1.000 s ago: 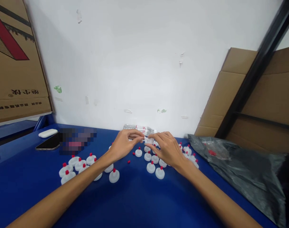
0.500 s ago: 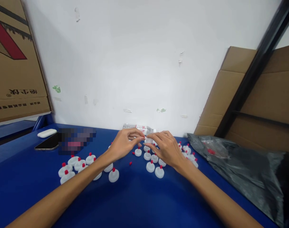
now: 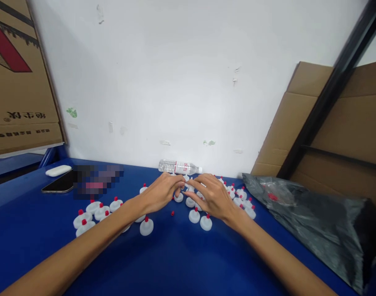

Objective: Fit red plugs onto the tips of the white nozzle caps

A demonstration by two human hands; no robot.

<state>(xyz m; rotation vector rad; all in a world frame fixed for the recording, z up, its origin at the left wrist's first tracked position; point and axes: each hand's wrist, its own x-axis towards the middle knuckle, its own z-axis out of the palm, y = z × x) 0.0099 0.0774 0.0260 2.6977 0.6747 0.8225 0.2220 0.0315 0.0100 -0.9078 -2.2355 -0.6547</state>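
My left hand (image 3: pixel 163 191) and my right hand (image 3: pixel 211 195) meet fingertip to fingertip above a group of white nozzle caps. The left fingers are closed in a pinch. My right thumb and forefinger are bent toward the same spot, and whatever lies between them is too small and covered to make out. Just under the right hand stand white caps with red tips, such as one white cap (image 3: pixel 194 216) and another cap (image 3: pixel 206 223). A loose red tip (image 3: pixel 172 213) lies on the blue table (image 3: pixel 182 259) below the hands.
More red-tipped caps (image 3: pixel 82 219) stand at left, partly behind my left forearm; others (image 3: pixel 249 211) stand at right. A clear plastic bottle (image 3: pixel 180 167) lies by the wall. A phone (image 3: pixel 59 183) and white case (image 3: pixel 58 170) are at left, a dark plastic bag (image 3: pixel 314 222) at right.
Both hands have come slightly lower and nearer, uncovering more of the bottle behind them. The loose red tip on the table appears slightly shifted to the right.
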